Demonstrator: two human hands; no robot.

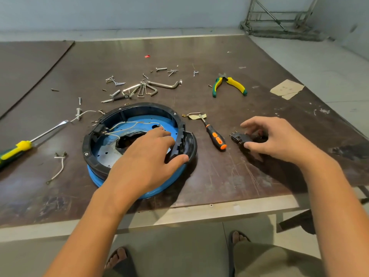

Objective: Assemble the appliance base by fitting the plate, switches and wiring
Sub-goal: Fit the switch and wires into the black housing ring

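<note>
**Status: partly assembled.** The appliance base (pixel 143 106) lies on the table (pixel 239 176), near the front edge and left of centre. The blue plate (pixel 139 120) sits inside its black ring. One small black part (pixel 98 129) is seated at the left wall, and white wires (pixel 127 123) run from it across the plate. I cannot tell whether their far ends are connected.

**Hands.** Your left hand (pixel 147 154) straddles the near-right rim, thumb curled over the outside and fingers reaching in onto the plate, so it grips the base. Your right hand (pixel 277 136) closes thumb and fingers around a black switch block (pixel 239 138). The block rests on the table to the right, just beyond the orange-handled screwdriver (pixel 216 137) and well apart from the base.

**Outstanding, in my judgement.**
- This switch is not yet fitted.
- The wiring looks unrouted.
- Loose screws (pixel 161 68) lie scattered at the far side, by the hex keys (pixel 147 87), so fastening appears largely undone.
- A spare wire (pixel 60 168) lies at the near left, unused.

The task looks roughly midway at best.
</note>
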